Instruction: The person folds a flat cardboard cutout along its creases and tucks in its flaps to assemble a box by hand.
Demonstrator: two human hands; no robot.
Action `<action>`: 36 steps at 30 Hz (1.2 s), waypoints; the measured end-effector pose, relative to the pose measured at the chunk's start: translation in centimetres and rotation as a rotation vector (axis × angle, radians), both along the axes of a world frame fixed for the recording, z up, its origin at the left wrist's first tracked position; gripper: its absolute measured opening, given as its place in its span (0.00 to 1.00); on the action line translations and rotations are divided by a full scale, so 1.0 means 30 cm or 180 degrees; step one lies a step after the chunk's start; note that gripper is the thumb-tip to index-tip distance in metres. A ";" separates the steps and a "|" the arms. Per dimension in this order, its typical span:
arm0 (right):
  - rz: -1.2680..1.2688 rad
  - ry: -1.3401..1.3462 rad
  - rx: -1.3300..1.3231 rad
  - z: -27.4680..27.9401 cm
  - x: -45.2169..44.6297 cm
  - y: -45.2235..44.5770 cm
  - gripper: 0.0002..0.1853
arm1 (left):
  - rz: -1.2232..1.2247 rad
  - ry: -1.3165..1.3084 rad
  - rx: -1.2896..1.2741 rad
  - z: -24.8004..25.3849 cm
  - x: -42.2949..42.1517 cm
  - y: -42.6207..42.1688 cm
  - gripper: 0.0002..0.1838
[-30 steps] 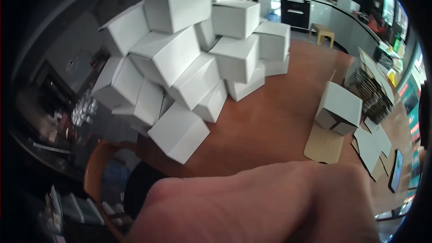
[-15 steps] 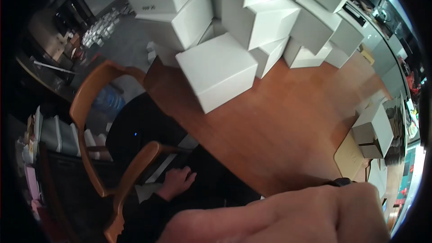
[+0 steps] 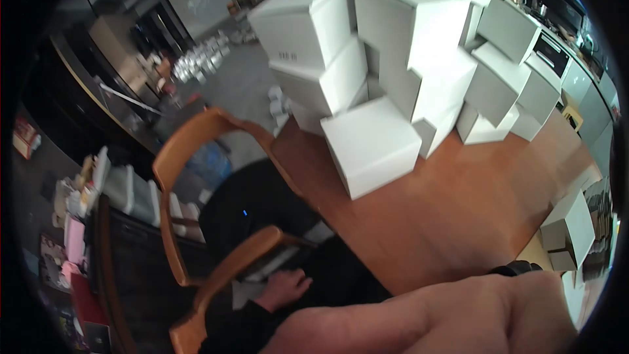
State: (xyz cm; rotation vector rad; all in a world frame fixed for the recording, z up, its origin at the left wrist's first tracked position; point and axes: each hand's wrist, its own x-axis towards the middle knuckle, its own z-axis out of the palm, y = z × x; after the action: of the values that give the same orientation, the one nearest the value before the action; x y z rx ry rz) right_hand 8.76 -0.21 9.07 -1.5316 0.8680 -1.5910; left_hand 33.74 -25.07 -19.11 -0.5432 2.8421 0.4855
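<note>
My left hand point(image 3: 285, 290) rests on my dark-clothed lap beside the wooden chair arm. Its fingers are loosely bent and apart, with nothing visible in them. Very close to the camera, my right hand point(image 3: 426, 318) fills the bottom of the view; its fingertips are out of sight, so what it touches cannot be seen. A dark band point(image 3: 517, 268) shows just behind it. Ahead on the brown wooden table point(image 3: 452, 216) sits a closed white box point(image 3: 373, 147), nearest to me among the boxes.
Stacked white boxes point(image 3: 304, 23) cover the table's far side. At the right stand another white box point(image 3: 569, 229) and a pile of flat sheets point(image 3: 599, 223). A wooden chair point(image 3: 173, 177) is at the left, with a blue water bottle point(image 3: 208, 162) on the floor behind it.
The camera view has turned, so the table, boxes and chair appear farther right and lower. My left hand stays on my lap, and my right hand remains close to the camera.
</note>
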 end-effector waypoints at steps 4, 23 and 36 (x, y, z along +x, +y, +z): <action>0.0094 -0.0279 -0.0009 0.006 -0.029 0.026 0.29 | 0.0368 -0.0106 0.0104 -0.048 0.045 0.008 0.18; -0.0074 -0.1136 -0.0402 0.178 0.071 -0.148 0.32 | 0.0232 0.2499 -0.2887 0.551 0.143 -0.181 0.06; -0.0994 -0.1133 0.0156 0.145 0.055 -0.199 0.36 | 0.3759 -0.0037 -0.4657 0.881 1.123 -0.885 0.24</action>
State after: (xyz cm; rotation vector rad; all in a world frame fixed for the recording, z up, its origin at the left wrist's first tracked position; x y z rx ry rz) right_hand 10.42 -6.18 13.41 -1.0669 0.9647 -1.9740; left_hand 67.43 -51.61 7.32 -2.2812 1.9871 -1.5714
